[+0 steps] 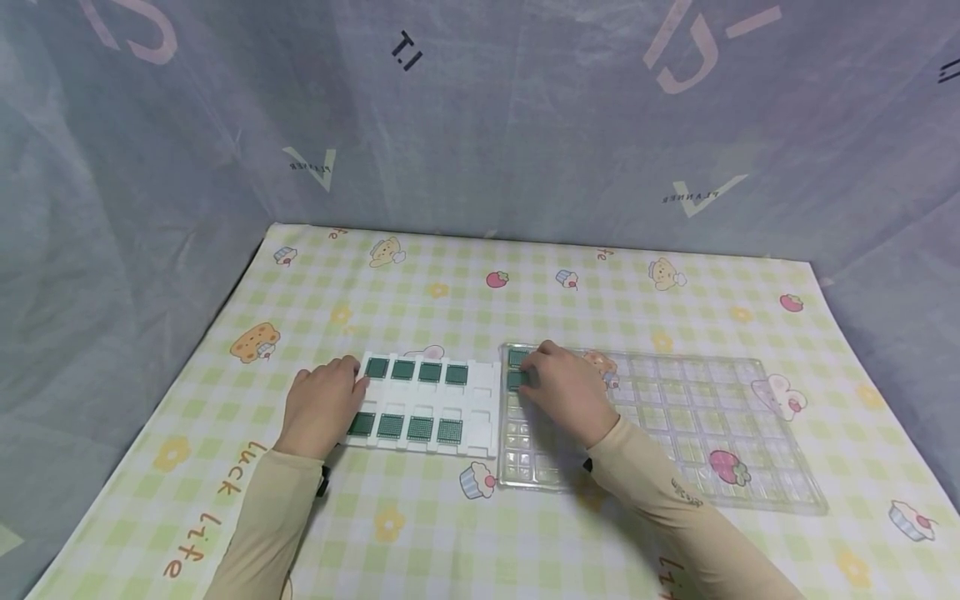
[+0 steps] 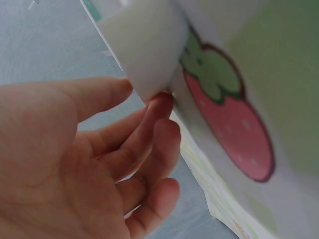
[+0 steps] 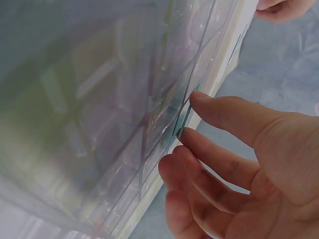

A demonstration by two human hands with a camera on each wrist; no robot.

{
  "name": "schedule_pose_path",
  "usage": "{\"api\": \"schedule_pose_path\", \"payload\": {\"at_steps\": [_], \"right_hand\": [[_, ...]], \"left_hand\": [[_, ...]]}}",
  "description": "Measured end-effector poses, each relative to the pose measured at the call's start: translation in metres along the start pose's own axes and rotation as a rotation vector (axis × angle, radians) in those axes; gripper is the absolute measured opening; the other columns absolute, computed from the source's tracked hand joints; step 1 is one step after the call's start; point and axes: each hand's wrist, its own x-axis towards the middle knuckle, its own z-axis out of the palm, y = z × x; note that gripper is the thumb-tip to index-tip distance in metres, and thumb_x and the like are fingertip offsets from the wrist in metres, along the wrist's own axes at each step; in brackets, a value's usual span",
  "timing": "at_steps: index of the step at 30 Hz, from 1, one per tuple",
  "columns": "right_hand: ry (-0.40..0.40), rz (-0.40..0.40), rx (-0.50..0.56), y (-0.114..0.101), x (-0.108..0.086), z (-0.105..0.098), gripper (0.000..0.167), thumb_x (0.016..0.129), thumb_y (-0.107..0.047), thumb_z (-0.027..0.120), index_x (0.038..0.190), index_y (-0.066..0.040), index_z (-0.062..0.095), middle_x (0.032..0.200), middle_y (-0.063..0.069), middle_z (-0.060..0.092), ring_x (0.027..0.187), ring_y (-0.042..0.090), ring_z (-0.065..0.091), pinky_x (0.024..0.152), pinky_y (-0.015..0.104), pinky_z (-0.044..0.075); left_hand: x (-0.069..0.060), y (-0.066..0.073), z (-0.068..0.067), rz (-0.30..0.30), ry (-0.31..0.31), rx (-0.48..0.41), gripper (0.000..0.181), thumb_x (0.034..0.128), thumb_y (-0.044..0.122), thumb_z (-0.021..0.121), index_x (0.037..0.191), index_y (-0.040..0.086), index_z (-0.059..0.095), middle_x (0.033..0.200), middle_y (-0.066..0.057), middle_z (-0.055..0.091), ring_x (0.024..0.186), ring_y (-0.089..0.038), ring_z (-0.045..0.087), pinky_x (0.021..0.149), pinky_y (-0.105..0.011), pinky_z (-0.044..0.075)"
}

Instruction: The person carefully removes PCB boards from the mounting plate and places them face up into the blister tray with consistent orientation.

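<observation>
My left hand (image 1: 321, 408) grips the left end of a white tray (image 1: 480, 402), which holds two rows of square green chips (image 1: 402, 369). In the left wrist view, thumb and fingers of that hand (image 2: 104, 154) pinch the tray's corner (image 2: 149, 50). Over the left side of a clear compartment tray (image 1: 678, 421) is my right hand (image 1: 570, 396). Its thumb and index finger pinch a green chip (image 1: 514, 382) in the left column, just below another chip (image 1: 517, 358). The right wrist view shows this hand (image 3: 244, 169) with the chip's thin edge between the fingertips.
The two trays lie side by side, a narrow gap between them, on a checked cloth (image 1: 390, 550) printed with cartoons. Grey fabric (image 1: 480, 125) hangs behind the table and at both sides. The white tray's right-hand pockets hold no chips.
</observation>
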Motion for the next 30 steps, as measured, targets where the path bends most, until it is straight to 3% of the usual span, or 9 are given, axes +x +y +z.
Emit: {"api": "schedule_pose_path", "payload": {"at_steps": [30], "right_hand": [[-0.005,0.006,0.018,0.0007,-0.0006,0.0006,0.030,0.081,-0.024,0.086,0.107,-0.010,0.079,0.104,0.006,0.072,0.090,0.021,0.073,0.072,0.037,0.059]], "left_hand": [[-0.0005,-0.0006,0.0006,0.006,0.007,-0.009,0.033,0.1028,0.023,0.059,0.122,-0.004,0.064,0.107,-0.020,0.073,0.094,-0.037,0.068,0.084,-0.052,0.046]]}}
